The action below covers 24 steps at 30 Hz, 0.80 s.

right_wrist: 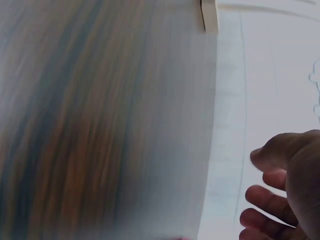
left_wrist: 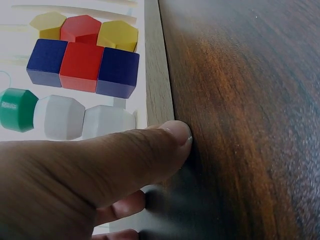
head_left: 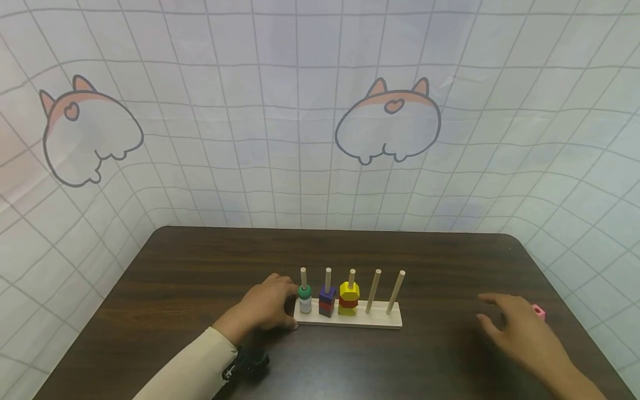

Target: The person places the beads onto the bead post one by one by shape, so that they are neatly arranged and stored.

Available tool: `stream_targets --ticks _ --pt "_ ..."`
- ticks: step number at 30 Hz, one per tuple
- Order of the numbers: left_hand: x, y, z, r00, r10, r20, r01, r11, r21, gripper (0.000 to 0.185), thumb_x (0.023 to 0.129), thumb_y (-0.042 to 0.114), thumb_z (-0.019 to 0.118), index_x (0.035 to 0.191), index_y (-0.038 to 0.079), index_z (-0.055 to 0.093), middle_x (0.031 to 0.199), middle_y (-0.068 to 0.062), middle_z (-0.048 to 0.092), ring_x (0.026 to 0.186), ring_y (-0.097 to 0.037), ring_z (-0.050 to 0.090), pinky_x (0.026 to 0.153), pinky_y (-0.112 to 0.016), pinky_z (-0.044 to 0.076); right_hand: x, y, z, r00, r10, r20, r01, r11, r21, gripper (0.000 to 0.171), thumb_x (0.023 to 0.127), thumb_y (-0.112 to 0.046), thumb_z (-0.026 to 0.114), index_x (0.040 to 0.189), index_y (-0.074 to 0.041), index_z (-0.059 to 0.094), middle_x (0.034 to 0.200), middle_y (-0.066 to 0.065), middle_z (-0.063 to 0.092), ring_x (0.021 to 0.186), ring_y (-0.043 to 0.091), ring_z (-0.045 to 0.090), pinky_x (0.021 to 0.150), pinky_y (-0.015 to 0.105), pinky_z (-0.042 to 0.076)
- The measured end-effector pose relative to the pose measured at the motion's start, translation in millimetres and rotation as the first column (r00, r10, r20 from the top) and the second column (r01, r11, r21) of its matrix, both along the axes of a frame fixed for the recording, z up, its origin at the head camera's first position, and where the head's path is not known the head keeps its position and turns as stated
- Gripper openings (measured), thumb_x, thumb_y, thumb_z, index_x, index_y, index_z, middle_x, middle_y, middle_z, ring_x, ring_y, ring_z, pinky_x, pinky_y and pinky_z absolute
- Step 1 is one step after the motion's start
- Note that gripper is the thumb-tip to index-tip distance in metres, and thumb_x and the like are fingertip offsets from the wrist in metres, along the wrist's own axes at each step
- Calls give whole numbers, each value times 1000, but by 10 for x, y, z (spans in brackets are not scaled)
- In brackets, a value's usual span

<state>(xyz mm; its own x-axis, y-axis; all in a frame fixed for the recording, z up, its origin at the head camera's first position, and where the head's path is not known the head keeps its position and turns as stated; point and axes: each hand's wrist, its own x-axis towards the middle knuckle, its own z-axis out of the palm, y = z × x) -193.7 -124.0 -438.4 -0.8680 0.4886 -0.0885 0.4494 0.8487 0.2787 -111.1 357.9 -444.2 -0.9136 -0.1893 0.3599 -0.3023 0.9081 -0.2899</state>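
A wooden peg board (head_left: 352, 323) lies on the dark table, with several upright pegs. Green and white beads (head_left: 305, 300) sit on its leftmost peg, blue and red cubes (head_left: 326, 301) on the second, yellow and red hexagonal beads (head_left: 349, 298) on the third. The two pegs (head_left: 374, 291) to the right are bare. My left hand (head_left: 270, 301) holds the board's left end, its thumb (left_wrist: 145, 152) against the front edge in the left wrist view. Apart from the board, my right hand (head_left: 525, 331) hovers at the right with fingers loosely bent, a pink bead (head_left: 538, 311) just beyond it.
The brown table (head_left: 210, 250) has rounded far corners. Behind and beside it hangs a white gridded cloth (head_left: 300, 183) with cartoon animal drawings. A dark wrist device (head_left: 250, 361) is under the left sleeve (head_left: 187, 366).
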Motion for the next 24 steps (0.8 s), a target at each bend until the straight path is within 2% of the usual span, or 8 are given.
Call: stream_targets --ticks 3,6,10,15,24 --pt "-1 0 0 1000 3 2 -3 1000 -2 65 68 38 95 126 19 73 122 -2 64 123 -29 53 84 -54 55 1 185 1 1000 -28 1 28 999 30 42 79 -6 84 115 8 67 100 25 70 84 42 69 72 61 55" --pt "1 0 1 1000 4 4 -4 1000 -3 65 68 38 95 126 19 73 123 -3 64 124 -29 53 85 -54 55 11 324 -28 998 -61 -22 62 997 51 38 76 -6 84 108 9 69 92 23 71 82 45 67 72 64 52" --pt "4 1 1 1000 6 7 -7 1000 1 64 68 38 95 125 19 73 124 -3 64 124 -29 53 85 -54 55 46 434 -69 991 -126 45 122 990 69 37 79 -9 82 108 9 68 94 26 68 87 51 63 74 65 48" --pt "6 3 9 1000 12 10 -12 1000 -1 64 68 38 95 125 18 73 125 -4 64 124 -29 53 86 -55 54 33 482 -94 977 -152 147 140 986 87 41 83 -10 80 113 13 64 100 33 62 92 53 60 76 67 48" --pt "18 8 28 1000 8 16 -8 1000 2 64 68 37 95 125 18 73 126 -5 64 125 -30 52 87 -55 54 -17 495 -137 980 -157 121 148 986 81 33 82 -5 79 107 12 67 98 33 61 95 52 57 78 68 45"
